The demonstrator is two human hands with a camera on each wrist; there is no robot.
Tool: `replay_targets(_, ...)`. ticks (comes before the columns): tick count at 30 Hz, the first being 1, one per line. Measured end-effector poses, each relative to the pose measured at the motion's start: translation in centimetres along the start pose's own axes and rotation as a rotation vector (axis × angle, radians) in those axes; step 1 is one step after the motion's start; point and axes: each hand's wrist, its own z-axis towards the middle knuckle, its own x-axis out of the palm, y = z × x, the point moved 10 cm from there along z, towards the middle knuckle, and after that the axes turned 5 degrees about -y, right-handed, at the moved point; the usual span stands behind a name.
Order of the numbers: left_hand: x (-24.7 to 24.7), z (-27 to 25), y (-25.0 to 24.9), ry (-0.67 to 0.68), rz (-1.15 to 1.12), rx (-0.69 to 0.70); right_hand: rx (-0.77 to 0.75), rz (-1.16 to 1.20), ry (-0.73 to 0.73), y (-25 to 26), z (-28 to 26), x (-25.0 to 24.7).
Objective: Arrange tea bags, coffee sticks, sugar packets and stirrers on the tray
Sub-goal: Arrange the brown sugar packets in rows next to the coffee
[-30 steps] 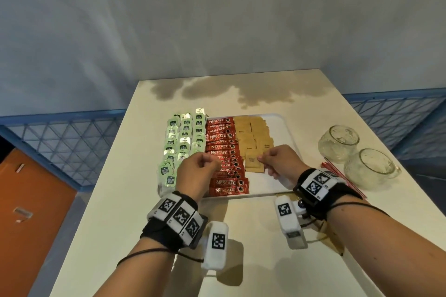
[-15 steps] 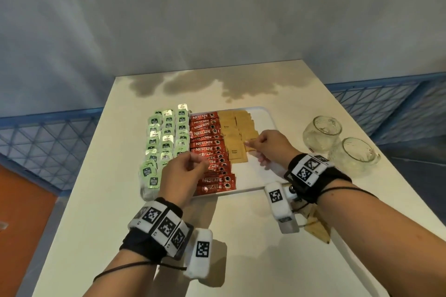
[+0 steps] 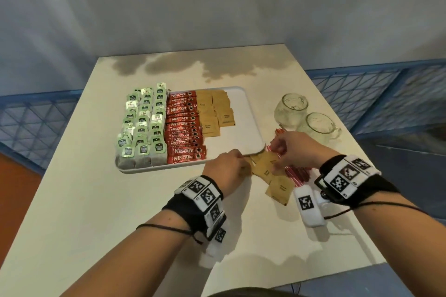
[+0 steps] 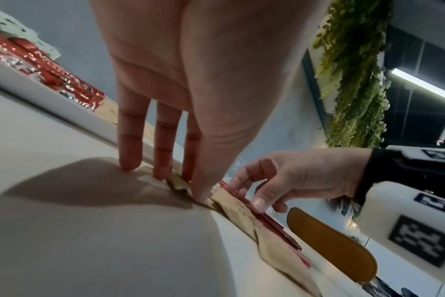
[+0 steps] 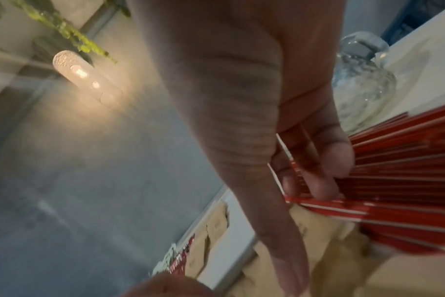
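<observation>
We take the white rectangular plastic tray point(image 3: 251, 128) on the cream table point(image 3: 96, 200) as our landmark. Its left part is filled with rows of green-labelled tea bags point(image 3: 142, 128), beside them a column of red Nescafé coffee sticks point(image 3: 184, 128), and right of those a few brown paper sugar packets on the tray point(image 3: 212, 116); the tray's right part is bare.

Just off the tray's near right corner, loose brown sugar packets point(image 3: 270, 171) lie overlapping on the table, partly on top of a bundle of red and white stirrers point(image 3: 296, 173). Our left hand point(image 3: 226, 166) reaches there with straight fingers point(image 4: 130, 144) spread narrowly, tips pressing down on the table and the packets' edge. Our right hand point(image 3: 292, 149) hovers just beyond, thumb and fingers point(image 4: 241, 180) bent toward each other at the top of the pile; whether they actually grip a packet or a stirrer we cannot tell, though the wrist view shows curled fingertips point(image 5: 325, 180) against the stirrers.

To the right of the tray stand two clear glass jars point(image 3: 304, 116), near each other.
</observation>
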Motion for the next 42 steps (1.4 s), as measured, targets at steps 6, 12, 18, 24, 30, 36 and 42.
replay_targets(6, -0.4, -1.4, 1.4, 0.013, 0.100, -0.132, -0.099, -0.103, 0.047, 1.6, -1.0, 2.8)
replay_targets(12, -1.1, -4.2, 4.4, 0.035, 0.058, -0.235, -0.229, -0.083, 0.082, 5.5, -1.9, 5.9)
replay_targets(18, -1.6, -7.1, 8.4, 0.024, -0.104, -0.412, -0.311, -0.064, 0.072, 8.5, -2.3, 7.6)
replay_targets(24, -2.0, -8.9, 10.3, 0.010, -0.285, -0.452, -0.321, -0.059, 0.093, 10.3, -1.8, 8.6)
replay_targets(30, -2.9, -10.0, 11.8, -0.077, -0.345, -0.480, -0.390, 0.027, 0.162, 12.6, -1.9, 8.6)
replay_targets(36, -4.1, -10.7, 12.7, -0.260, -0.823, -0.630, -0.412, 0.269, 0.253, 16.1, -2.4, 8.9)
replay_targets(42, -2.3, -10.3, 12.0, -0.169, -1.279, -0.731, -0.368, 0.409, 0.172, 16.7, -1.5, 8.0)
